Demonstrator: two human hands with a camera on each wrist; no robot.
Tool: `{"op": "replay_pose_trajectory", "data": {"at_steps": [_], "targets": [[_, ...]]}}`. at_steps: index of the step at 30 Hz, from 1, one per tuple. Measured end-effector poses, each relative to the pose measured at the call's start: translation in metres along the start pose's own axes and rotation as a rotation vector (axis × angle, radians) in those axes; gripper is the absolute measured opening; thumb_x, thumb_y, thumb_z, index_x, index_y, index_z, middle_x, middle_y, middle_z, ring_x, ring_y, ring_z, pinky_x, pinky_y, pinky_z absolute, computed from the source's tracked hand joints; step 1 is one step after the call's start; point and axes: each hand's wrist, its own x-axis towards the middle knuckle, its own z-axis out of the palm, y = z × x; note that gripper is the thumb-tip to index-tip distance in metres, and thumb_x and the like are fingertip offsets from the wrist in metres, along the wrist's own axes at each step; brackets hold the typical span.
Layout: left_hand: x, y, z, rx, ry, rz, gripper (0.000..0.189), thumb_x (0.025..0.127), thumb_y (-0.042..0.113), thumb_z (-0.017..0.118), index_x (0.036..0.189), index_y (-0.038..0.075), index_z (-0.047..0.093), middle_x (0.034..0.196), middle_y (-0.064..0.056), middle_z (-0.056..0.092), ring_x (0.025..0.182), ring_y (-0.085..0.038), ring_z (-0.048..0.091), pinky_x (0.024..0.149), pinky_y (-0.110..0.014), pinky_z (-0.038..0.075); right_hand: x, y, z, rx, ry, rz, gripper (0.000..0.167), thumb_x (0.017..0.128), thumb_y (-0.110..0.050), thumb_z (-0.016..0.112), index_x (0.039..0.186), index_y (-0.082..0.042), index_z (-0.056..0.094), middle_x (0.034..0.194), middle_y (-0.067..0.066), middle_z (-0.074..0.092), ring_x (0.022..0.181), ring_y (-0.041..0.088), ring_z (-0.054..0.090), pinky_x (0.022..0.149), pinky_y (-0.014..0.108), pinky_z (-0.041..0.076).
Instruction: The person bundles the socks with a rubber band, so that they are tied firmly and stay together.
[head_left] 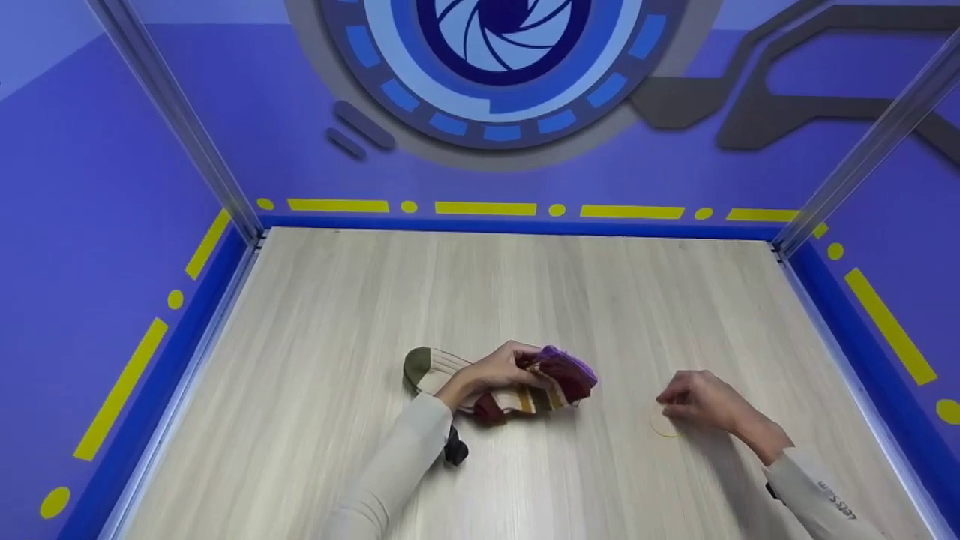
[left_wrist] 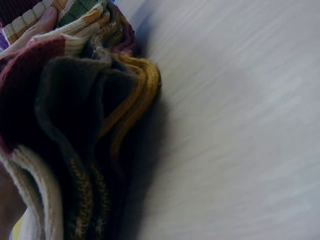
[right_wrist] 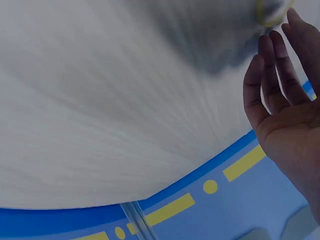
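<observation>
A bundle of striped knit socks (head_left: 574,382) lies near the middle of the table, with olive toe, cream foot, burgundy heel and purple-edged cuff. My left hand (head_left: 495,371) grips it from above near the cuff end. Folded layers of burgundy, dark green, mustard and cream knit (left_wrist: 135,95) fill the left side of the left wrist view, partly covering the fingers. To the right of the socks, my right hand (head_left: 709,405) pinches a thin yellow rubber band (head_left: 664,435) at its fingertips, close to the tabletop. In the right wrist view its other fingers (right_wrist: 270,75) are loosely bent.
The pale wood-grain table (head_left: 375,292) is bordered by blue panels with yellow dashes at the back (head_left: 487,208) and both sides. Metal posts (head_left: 180,120) stand at the back corners. A small black object (head_left: 455,448) sits by the left wrist.
</observation>
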Motion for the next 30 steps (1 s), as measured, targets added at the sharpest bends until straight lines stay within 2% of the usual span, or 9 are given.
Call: {"op": "replay_pose_trajectory", "data": {"at_steps": [6, 12, 15, 21, 24, 26, 30], "targets": [[0.0, -0.001, 0.001, 0.01, -0.008, 0.002, 0.029, 0.084, -0.002, 0.08, 0.111, -0.006, 0.072, 0.092, 0.014, 0.073, 0.082, -0.002, 0.06, 0.081, -0.019, 0.048, -0.004, -0.001, 0.011, -0.137, 0.069, 0.07, 0.009, 0.083, -0.006, 0.081, 0.085, -0.014, 0.081, 0.085, -0.004, 0.072, 0.076, 0.012, 0.068, 0.067, 0.031, 0.057], [0.001, -0.001, 0.001, 0.003, -0.008, -0.001, 0.028, 0.085, -0.003, 0.078, 0.111, -0.007, 0.071, 0.089, 0.015, 0.07, 0.078, -0.003, 0.054, 0.075, -0.02, 0.044, -0.001, 0.001, 0.018, -0.152, 0.098, 0.131, 0.011, 0.086, -0.006, 0.076, 0.081, -0.016, 0.074, 0.081, -0.007, 0.068, 0.071, 0.002, 0.058, 0.064, 0.027, 0.052], [0.0, -0.001, 0.001, 0.009, -0.003, 0.0, 0.03, 0.084, -0.004, 0.078, 0.113, -0.007, 0.071, 0.089, 0.016, 0.071, 0.079, -0.002, 0.055, 0.076, -0.019, 0.044, 0.0, 0.003, 0.02, -0.074, 0.109, 0.143, 0.01, 0.087, -0.005, 0.074, 0.083, -0.013, 0.072, 0.079, -0.006, 0.067, 0.069, -0.002, 0.054, 0.062, 0.023, 0.049], [0.001, -0.001, 0.002, 0.002, -0.007, 0.001, 0.03, 0.084, -0.005, 0.079, 0.112, -0.008, 0.071, 0.089, 0.017, 0.071, 0.08, -0.002, 0.056, 0.077, -0.019, 0.045, 0.0, 0.004, 0.023, 0.312, 0.11, 0.186, 0.007, 0.098, -0.001, 0.061, 0.096, 0.002, 0.067, 0.081, 0.01, 0.07, 0.066, 0.001, 0.061, 0.057, 0.02, 0.049], [0.0, 0.0, 0.002, 0.0, -0.002, -0.001, 0.03, 0.083, -0.004, 0.079, 0.112, -0.008, 0.071, 0.09, 0.016, 0.072, 0.08, -0.002, 0.059, 0.079, -0.019, 0.046, 0.001, 0.005, 0.024, 0.442, 0.096, 0.236, 0.013, 0.101, -0.003, 0.057, 0.103, 0.007, 0.065, 0.085, 0.017, 0.071, 0.068, 0.002, 0.062, 0.056, 0.021, 0.049], [0.0, 0.0, 0.001, 0.004, 0.003, -0.003, 0.031, 0.083, -0.003, 0.08, 0.112, -0.006, 0.072, 0.091, 0.016, 0.072, 0.081, -0.002, 0.059, 0.079, -0.019, 0.046, 0.002, 0.005, 0.024, 0.468, 0.074, 0.25, 0.017, 0.102, -0.005, 0.058, 0.109, 0.01, 0.065, 0.092, 0.019, 0.072, 0.072, 0.001, 0.062, 0.058, 0.021, 0.05], [0.0, 0.0, 0.001, 0.011, 0.004, -0.009, 0.031, 0.083, -0.002, 0.081, 0.113, -0.005, 0.072, 0.093, 0.015, 0.073, 0.082, -0.002, 0.059, 0.08, -0.019, 0.047, 0.004, 0.003, 0.02, 0.437, 0.014, 0.279, 0.028, 0.098, -0.011, 0.067, 0.115, 0.011, 0.065, 0.088, 0.018, 0.073, 0.069, 0.0, 0.06, 0.058, 0.019, 0.048]]}}
